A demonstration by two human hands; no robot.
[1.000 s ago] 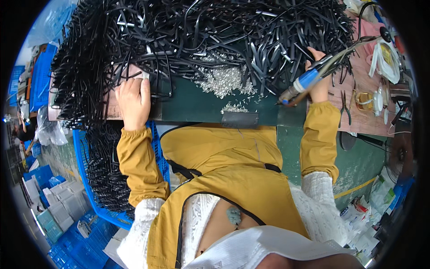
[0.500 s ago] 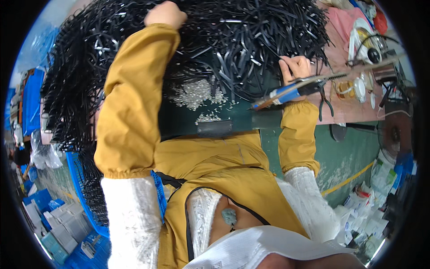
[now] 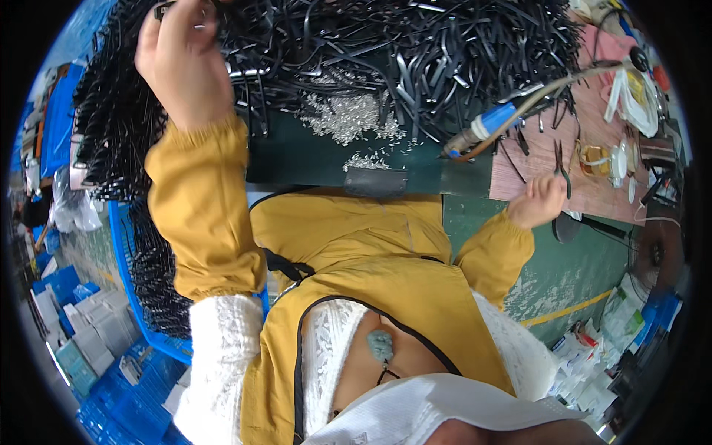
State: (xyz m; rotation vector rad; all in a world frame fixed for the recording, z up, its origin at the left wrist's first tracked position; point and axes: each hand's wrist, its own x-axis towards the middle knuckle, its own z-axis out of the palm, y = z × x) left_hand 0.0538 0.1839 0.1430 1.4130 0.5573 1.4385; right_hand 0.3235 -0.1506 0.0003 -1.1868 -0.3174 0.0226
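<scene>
A green mat (image 3: 285, 163) covers the middle of the table, with a pink board (image 3: 512, 172) at two o'clock and green floor (image 3: 552, 278) showing at four. A heap of black strips (image 3: 326, 37) spreads across the table from eleven to one o'clock, and a pile of small silvery bits (image 3: 345, 119) lies on the mat at twelve, between the heap and a dark flap (image 3: 376, 182) at the table's near edge. The left hand (image 3: 185, 63) is raised over the heap between ten and eleven o'clock, its fingers bent and partly cut off by the top of the view; dark pieces show beside the fingertips, but blur hides whether it has hold of them. The right hand (image 3: 540, 200) is near three o'clock at the board's front edge, fingers loosely curled, its far side against the dark handles of the pliers (image 3: 561, 167); I cannot tell if it grips them. The pliers lie on the board, nose toward twelve. At two o'clock a blue-bodied tool (image 3: 491, 121) slants with its tip over the mat, a hose (image 3: 567, 80) running up from it. A jar (image 3: 593, 162) of amber liquid stands just beyond the pliers. A blue basket (image 3: 121, 248) of more strips is at nine o'clock, boxes (image 3: 104, 334) at eight, and a fan (image 3: 656, 252) at three.
</scene>
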